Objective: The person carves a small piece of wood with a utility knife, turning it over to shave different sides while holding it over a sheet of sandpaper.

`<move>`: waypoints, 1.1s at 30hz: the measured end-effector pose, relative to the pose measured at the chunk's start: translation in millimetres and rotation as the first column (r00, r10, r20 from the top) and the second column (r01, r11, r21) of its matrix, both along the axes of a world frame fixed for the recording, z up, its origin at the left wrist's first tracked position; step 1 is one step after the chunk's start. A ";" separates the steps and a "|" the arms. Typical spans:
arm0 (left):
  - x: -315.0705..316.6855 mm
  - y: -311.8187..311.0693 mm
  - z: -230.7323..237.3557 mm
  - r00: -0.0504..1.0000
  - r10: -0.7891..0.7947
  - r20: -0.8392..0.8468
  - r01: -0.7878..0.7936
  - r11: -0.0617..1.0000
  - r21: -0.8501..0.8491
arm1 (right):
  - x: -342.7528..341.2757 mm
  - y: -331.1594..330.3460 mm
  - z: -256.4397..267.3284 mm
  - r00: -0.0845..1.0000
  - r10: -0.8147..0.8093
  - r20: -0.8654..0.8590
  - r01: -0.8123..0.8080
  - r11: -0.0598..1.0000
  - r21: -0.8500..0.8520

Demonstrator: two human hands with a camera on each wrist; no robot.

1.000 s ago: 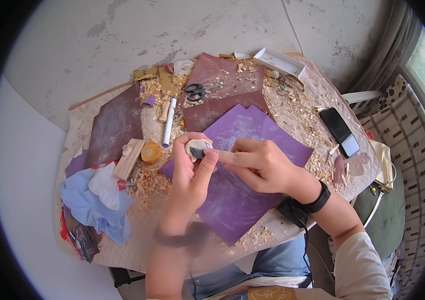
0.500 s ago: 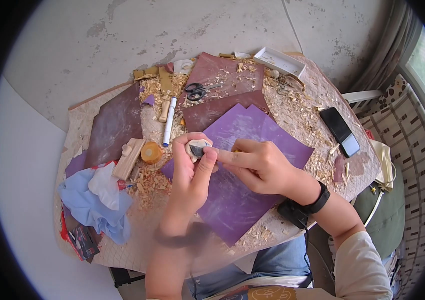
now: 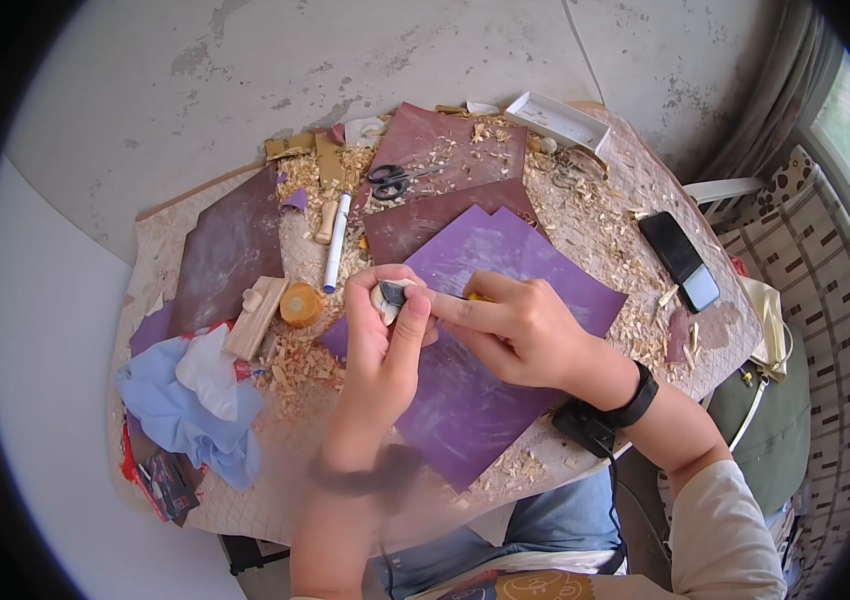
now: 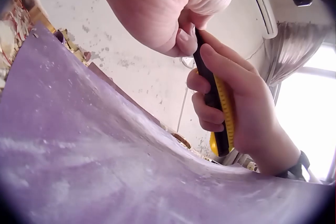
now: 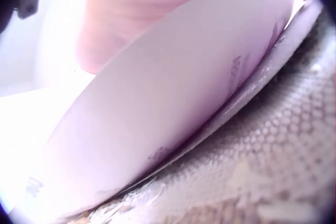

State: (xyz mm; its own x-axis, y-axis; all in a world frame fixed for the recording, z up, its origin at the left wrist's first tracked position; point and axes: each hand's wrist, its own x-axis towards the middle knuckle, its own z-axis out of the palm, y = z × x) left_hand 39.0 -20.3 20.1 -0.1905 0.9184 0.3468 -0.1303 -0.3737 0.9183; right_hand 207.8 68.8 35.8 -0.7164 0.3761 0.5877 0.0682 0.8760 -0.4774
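Note:
Between its fingers and thumb, my left hand grips a small pale piece. A dark flat blade lies against that piece near the thumb. Curled fingers of my right hand hold a black and yellow cutter knife, seen best in the left wrist view, its front end at my left hand. Both hands meet above the purple sheet. The right wrist view shows the curved sheet and part of a hand above it; the knife is not visible there.
A wooden block and round amber object lie left of the hands, above a blue cloth. A marker, scissors and a white tray lie farther back. A phone rests at right. Shavings surround the sheets.
The dark blade has shifted and turned slightly against the pale piece, with a small movement of the fingers. Both hands keep their grips, and the arms stay nearly in place.

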 end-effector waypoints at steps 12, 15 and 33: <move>0.6 -1.5 2.7 1.000 0.023 -0.010 -0.023 0.999 -0.022 | -0.6 -0.7 -1.4 1.000 -0.007 -0.004 0.007 1.000 -0.019; 1.6 -2.4 3.3 0.999 0.028 -0.027 -0.028 1.000 0.008 | -2.4 7.3 -8.3 0.981 0.147 -0.129 -0.159 0.983 -0.087; -10.2 3.5 16.8 0.903 -0.070 0.425 0.115 0.990 -0.083 | -2.1 4.6 -5.9 0.956 -0.228 -0.185 0.193 0.963 -0.190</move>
